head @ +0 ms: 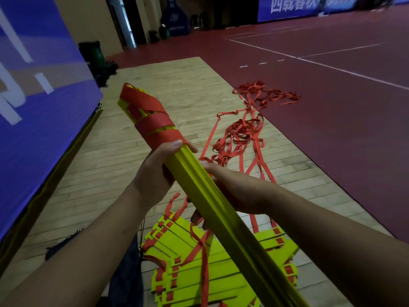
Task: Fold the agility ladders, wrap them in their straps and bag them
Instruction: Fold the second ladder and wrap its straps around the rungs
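A stacked bundle of yellow ladder rungs (212, 200) runs diagonally from the upper left to the lower right. Red strap (155, 122) is wound around its far end. My left hand (157, 171) grips the bundle just below the wrapped part. My right hand (230, 185) holds the bundle from the right side, and its fingers below pinch a loose red strap (200, 242) that hangs down. A second ladder of yellow rungs (194, 269) lies fanned out on the floor beneath. A dark bag (126, 269) lies at the lower left.
Loose tangled red straps (241, 134) trail across the wooden floor strip (155, 85) onto the red court (332, 107). A blue banner wall (33, 96) stands close on the left. Dark green bins (94, 54) stand at the far left.
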The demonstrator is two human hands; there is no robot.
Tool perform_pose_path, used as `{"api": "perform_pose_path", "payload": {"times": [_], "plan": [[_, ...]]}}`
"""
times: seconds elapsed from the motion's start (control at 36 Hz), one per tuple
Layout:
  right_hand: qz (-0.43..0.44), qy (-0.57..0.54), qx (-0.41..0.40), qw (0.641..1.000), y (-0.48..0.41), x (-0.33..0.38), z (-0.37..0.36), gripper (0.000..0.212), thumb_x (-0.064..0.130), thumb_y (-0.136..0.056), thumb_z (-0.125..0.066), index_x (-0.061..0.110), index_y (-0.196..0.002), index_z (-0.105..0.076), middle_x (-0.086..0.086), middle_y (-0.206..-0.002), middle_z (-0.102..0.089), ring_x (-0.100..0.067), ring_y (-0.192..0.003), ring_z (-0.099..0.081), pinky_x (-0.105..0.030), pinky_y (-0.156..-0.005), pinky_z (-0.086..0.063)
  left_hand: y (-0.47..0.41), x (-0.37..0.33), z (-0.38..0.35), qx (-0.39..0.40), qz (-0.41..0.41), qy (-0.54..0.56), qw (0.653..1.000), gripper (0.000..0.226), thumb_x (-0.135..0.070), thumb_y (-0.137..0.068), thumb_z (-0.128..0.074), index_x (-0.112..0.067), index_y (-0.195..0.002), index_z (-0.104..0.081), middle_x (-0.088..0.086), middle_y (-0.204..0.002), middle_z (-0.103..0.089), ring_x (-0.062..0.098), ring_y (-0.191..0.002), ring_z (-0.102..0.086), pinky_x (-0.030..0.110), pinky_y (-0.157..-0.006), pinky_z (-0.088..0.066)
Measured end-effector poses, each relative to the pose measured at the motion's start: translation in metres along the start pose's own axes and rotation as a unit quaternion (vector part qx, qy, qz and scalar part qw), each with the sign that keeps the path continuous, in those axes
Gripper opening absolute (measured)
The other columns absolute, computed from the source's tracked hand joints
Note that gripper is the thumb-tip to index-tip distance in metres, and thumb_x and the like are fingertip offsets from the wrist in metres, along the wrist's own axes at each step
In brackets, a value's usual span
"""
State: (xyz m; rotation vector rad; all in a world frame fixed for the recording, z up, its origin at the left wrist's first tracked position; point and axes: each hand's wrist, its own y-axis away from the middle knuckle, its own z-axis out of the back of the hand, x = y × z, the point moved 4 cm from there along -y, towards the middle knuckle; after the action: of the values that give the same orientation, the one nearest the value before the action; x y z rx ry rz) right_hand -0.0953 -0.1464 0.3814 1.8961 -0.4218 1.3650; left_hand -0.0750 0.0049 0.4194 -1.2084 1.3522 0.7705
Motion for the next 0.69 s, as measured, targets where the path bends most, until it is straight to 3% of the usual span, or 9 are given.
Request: {"api": "perform_pose_path", "payload": {"times": [0.11, 0.19, 0.28, 0.33, 0.39, 0.47, 0.53, 0.61, 0.69], "plan": [[0.029, -0.017, 0.082, 0.996, 0.005, 0.001, -0.009, 0.071, 0.072, -0.083, -0.039, 0.008, -0.108, -0.058, -0.004, -0.083, -0.073, -0.021, -0.079, -0.069, -0.032, -0.076, -0.059, -0.003, -0.003, 0.001, 0.023, 0.001, 0.024, 0.999, 0.045, -0.045, -0.062, -0.079, -0.008, -0.088, -0.072, 0.002, -0.070, -0.058, 0.016, -0.064, -0.059, 0.029, -0.063, -0.052], [0.033, -0.016, 0.128, 0.991, -0.002, -0.001, -0.015, 0.085, 0.086, -0.067, -0.058, 0.007, -0.096, -0.058, -0.006, -0.084, -0.069, -0.021, -0.078, -0.067, -0.032, -0.076, -0.058, -0.005, -0.004, 0.003, 0.042, 0.001, 0.021, 0.999, 0.069, -0.057, -0.059, -0.082, -0.002, -0.098, -0.069, 0.004, -0.069, -0.051, 0.018, -0.065, -0.053, 0.029, -0.064, -0.049], [0.010, -0.012, 0.167, 0.986, -0.007, -0.006, -0.019, 0.082, 0.079, -0.057, -0.076, 0.009, -0.093, -0.053, -0.008, -0.086, -0.068, -0.024, -0.071, -0.067, -0.034, -0.070, -0.058, -0.005, -0.005, 0.006, 0.049, -0.012, -0.011, 0.999, 0.077, -0.062, -0.060, -0.080, 0.000, -0.104, -0.066, -0.001, -0.070, -0.059, 0.015, -0.066, -0.058, 0.025, -0.063, -0.051], [0.021, 0.022, 0.134, 0.991, -0.009, -0.007, -0.018, 0.062, 0.061, -0.066, -0.083, 0.012, -0.088, -0.054, -0.008, -0.077, -0.063, -0.022, -0.062, -0.060, -0.031, -0.062, -0.053, -0.004, -0.004, 0.014, 0.048, -0.009, -0.061, 0.997, 0.080, -0.067, -0.062, -0.078, -0.002, -0.106, -0.064, -0.004, -0.074, -0.063, 0.013, -0.069, -0.062, 0.026, -0.064, -0.053], [0.049, 0.029, 0.081, 0.995, -0.011, -0.005, -0.015, 0.039, 0.045, -0.081, -0.075, 0.011, -0.089, -0.057, -0.008, -0.069, -0.056, -0.022, -0.056, -0.054, -0.031, -0.058, -0.048, -0.003, -0.003, 0.023, 0.036, 0.020, -0.119, 0.992, 0.084, -0.075, -0.059, -0.075, -0.007, -0.108, -0.065, 0.000, -0.084, -0.069, 0.019, -0.080, -0.068, 0.030, -0.070, -0.055], [0.073, 0.044, -0.001, 0.996, -0.013, -0.004, -0.005, 0.029, 0.037, -0.091, -0.070, 0.010, -0.089, -0.058, -0.008, -0.066, -0.056, -0.024, -0.055, -0.053, -0.032, -0.056, -0.047, -0.002, 0.005, 0.037, -0.002, 0.111, -0.153, 0.982, 0.103, -0.084, -0.040, -0.078, -0.012, -0.113, -0.062, 0.005, -0.103, -0.074, 0.025, -0.101, -0.071, 0.039, -0.087, -0.055], [0.073, 0.066, -0.045, 0.994, -0.014, -0.003, 0.001, 0.029, 0.035, -0.091, -0.072, 0.009, -0.088, -0.058, -0.010, -0.069, -0.058, -0.026, -0.059, -0.055, -0.033, -0.056, -0.049, -0.001, 0.009, 0.041, -0.007, 0.156, -0.193, 0.969, 0.104, -0.088, -0.039, -0.074, -0.015, -0.111, -0.063, 0.004, -0.093, -0.075, 0.024, -0.089, -0.071, 0.043, -0.085, -0.054], [0.070, 0.127, -0.116, 0.983, -0.015, -0.002, 0.005, 0.029, 0.033, -0.089, -0.075, 0.007, -0.091, -0.062, -0.012, -0.075, -0.058, -0.024, -0.060, -0.059, -0.030, -0.052, -0.051, -0.001, 0.013, 0.038, 0.006, 0.187, -0.221, 0.957, 0.086, -0.078, -0.061, -0.063, -0.005, -0.106, -0.061, 0.008, -0.065, -0.063, 0.023, -0.054, -0.060, 0.035, -0.061, -0.052], [0.080, 0.199, -0.166, 0.962, -0.019, -0.003, 0.006, 0.027, 0.029, -0.089, -0.075, 0.006, -0.094, -0.063, -0.010, -0.072, -0.060, -0.018, -0.055, -0.062, -0.028, -0.052, -0.052, 0.000, 0.023, 0.028, -0.025, 0.175, -0.209, 0.962, 0.060, -0.059, -0.076, -0.074, -0.004, -0.097, -0.060, 0.003, -0.059, -0.054, 0.016, -0.047, -0.052, 0.028, -0.051, -0.047]]}}
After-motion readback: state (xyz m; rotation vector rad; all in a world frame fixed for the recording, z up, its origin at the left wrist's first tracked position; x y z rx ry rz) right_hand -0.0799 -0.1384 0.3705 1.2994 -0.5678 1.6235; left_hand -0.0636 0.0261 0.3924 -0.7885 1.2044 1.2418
